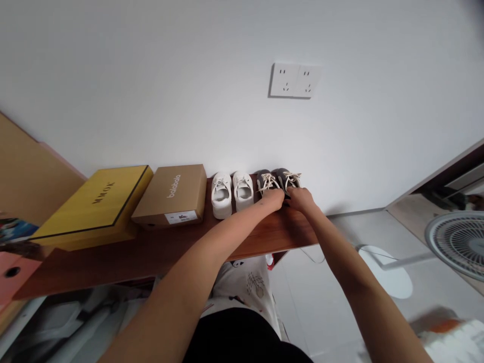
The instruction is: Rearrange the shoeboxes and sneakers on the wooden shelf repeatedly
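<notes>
Two dark grey sneakers with cream laces stand side by side near the right end of a brown wooden shelf, toes against the wall. My left hand (274,197) is closed around the heel of the left dark sneaker (265,177). On the right dark sneaker (286,176), my right hand (299,197) grips the heel in the same way. The hands mostly cover both heels, and some fingertips are hidden. Just left of them sit a white sneaker (222,201) and its mate (243,189), also pointing at the wall.
Along the wooden shelf (260,234) lie a brown shoebox (172,189) and a larger yellow box (94,196). A white socket plate (295,80) is on the wall above. Beyond the shelf's right end are the floor and a round fan (463,244).
</notes>
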`<action>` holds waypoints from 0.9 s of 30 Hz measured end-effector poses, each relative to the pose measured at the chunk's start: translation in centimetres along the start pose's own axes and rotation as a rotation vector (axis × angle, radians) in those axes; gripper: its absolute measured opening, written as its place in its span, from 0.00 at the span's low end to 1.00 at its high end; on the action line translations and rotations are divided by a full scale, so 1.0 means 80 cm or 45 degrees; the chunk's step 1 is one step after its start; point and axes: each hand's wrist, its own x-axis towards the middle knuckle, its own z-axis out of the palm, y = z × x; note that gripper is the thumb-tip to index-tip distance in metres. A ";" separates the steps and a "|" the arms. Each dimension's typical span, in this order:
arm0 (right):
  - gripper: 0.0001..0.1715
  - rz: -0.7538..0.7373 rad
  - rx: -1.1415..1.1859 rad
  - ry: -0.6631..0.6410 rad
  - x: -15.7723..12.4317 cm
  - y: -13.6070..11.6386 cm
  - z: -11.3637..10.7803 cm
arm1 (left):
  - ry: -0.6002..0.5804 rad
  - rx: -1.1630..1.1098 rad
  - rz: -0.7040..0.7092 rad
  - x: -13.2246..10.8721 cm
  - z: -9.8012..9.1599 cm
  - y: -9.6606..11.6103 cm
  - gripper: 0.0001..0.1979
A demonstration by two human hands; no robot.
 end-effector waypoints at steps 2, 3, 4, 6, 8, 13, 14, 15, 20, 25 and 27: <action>0.19 -0.017 0.001 -0.006 0.002 -0.002 0.002 | 0.003 0.005 0.009 0.003 0.001 -0.002 0.22; 0.19 -0.025 0.002 -0.009 0.003 -0.003 0.003 | 0.006 0.005 0.015 0.005 0.001 -0.003 0.22; 0.18 -0.032 0.004 -0.013 0.004 -0.004 0.003 | 0.010 0.003 0.020 0.006 0.001 -0.003 0.22; 0.18 -0.038 0.011 -0.022 0.006 -0.007 0.004 | 0.027 -0.001 0.030 0.007 0.002 -0.003 0.22; 0.17 -0.036 0.026 -0.024 0.005 -0.009 0.006 | 0.058 -0.006 0.043 0.005 0.004 -0.003 0.22; 0.17 0.023 0.048 0.089 -0.007 -0.015 0.006 | 0.278 0.002 0.137 -0.030 0.013 -0.010 0.20; 0.18 0.062 0.062 0.136 -0.012 -0.016 0.004 | 0.355 -0.001 0.173 -0.044 0.015 -0.014 0.20; 0.19 0.110 0.091 0.195 -0.016 -0.018 0.001 | 0.428 -0.016 0.206 -0.060 0.015 -0.021 0.21; 0.20 0.127 0.670 0.501 -0.049 -0.067 -0.018 | 0.540 -0.269 0.294 -0.175 0.009 -0.084 0.19; 0.26 -0.006 1.929 0.314 -0.095 -0.237 -0.013 | 0.557 -0.743 0.038 -0.310 0.015 -0.175 0.09; 0.28 0.052 2.338 0.022 -0.107 -0.319 -0.008 | 0.667 -1.033 -0.259 -0.353 0.027 -0.217 0.14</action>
